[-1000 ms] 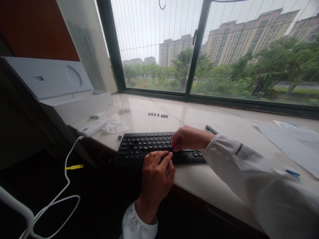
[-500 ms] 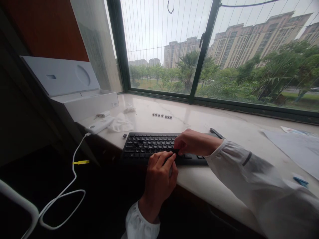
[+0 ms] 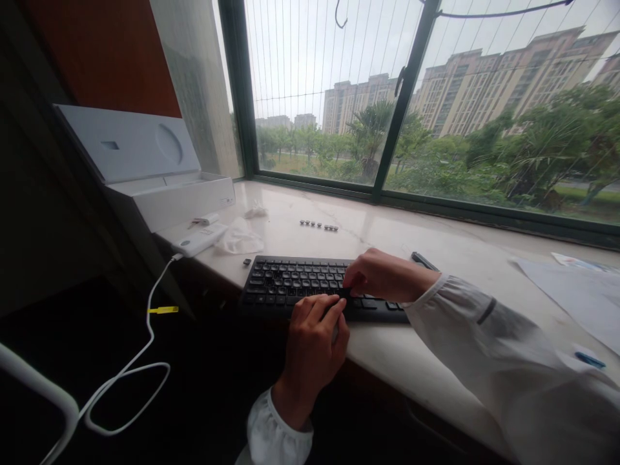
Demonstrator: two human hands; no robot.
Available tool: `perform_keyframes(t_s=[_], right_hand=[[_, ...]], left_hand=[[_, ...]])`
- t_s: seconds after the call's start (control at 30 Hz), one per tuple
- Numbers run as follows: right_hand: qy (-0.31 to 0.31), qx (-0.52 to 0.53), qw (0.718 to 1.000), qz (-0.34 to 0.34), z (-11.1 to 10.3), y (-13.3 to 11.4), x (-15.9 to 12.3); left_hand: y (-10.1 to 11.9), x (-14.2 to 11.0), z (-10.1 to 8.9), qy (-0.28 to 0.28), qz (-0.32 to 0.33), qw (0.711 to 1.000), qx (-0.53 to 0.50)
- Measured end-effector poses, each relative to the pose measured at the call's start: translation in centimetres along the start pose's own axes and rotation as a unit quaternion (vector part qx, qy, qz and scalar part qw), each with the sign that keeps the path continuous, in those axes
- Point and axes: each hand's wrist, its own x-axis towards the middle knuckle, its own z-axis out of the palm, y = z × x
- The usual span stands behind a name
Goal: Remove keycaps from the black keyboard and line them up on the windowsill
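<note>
Both hands still on the keyboard (image 3: 305, 274); little moves at the hands against the two earlier frames. Main change is the camera: the scene sits further right in view, most of the shift coming before the middle frame. The keyboard stays along the near edge of the table (image 3: 300, 248). Right hand (image 3: 375, 274): fingers bunched in a pinch, tips down at the keys just beyond the left fingertips. Dark bit shows at the pinch, same as in the middle frame; can't tell if it's a loose key or part of the board. Left hand (image 3: 314, 339): fingers bent and slightly parted, tips resting at the front of the keyboard, thumb apart underneath; no held item visible. Row of small pieces (image 3: 318, 225) unchanged behind the keyboard, one dark piece (image 3: 247, 261) still just off its left end. Dark pen-like item (image 3: 425, 261) still behind the right wrist. Open white box (image 3: 184, 200), white device (image 3: 201, 240) with cable (image 3: 152, 323), and crumpled plastic (image 3: 239, 237) unchanged at left; papers (image 3: 566, 284) at right. Blue item (image 3: 589, 360) now shows less above the right sleeve (image 3: 465, 310).
</note>
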Motion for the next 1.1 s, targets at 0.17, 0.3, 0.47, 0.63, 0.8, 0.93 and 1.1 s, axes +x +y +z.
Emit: perform_keyframes(t_s=[0.17, 0.3, 0.47, 0.63, 0.8, 0.93, 1.1], right_hand=[[-0.010, 0.003, 1.000, 0.013, -0.1, -0.4, 0.0], [-0.008, 0.008, 1.000, 0.022, -0.1, -0.7, 0.1], [0.001, -0.012, 1.000, 0.006, 0.5, -0.6, 0.1], [-0.004, -0.060, 0.998, -0.012, 0.6, -1.7, -0.2], [-0.014, -0.067, 0.997, -0.018, 0.3, -2.6, -0.4], [-0.012, -0.052, 0.998, -0.033, 0.3, -2.1, -0.1], [-0.014, 0.005, 1.000, -0.005, 0.4, -0.8, 0.5]], left_hand=[[-0.1, 0.1, 0.1, 0.005, 0.001, 1.000, -0.008], [-0.1, -0.1, 0.2, 0.016, -0.003, 1.000, -0.011], [-0.2, -0.3, 0.4, 0.029, -0.007, 0.999, -0.014], [-0.2, -0.4, 0.3, 0.030, -0.005, 0.999, -0.014], [-0.1, -0.3, 0.2, 0.027, -0.001, 1.000, -0.012], [-0.1, -0.3, 0.2, 0.028, -0.002, 1.000, -0.012], [-0.1, -0.2, 0.3, 0.025, -0.004, 1.000, -0.007]])
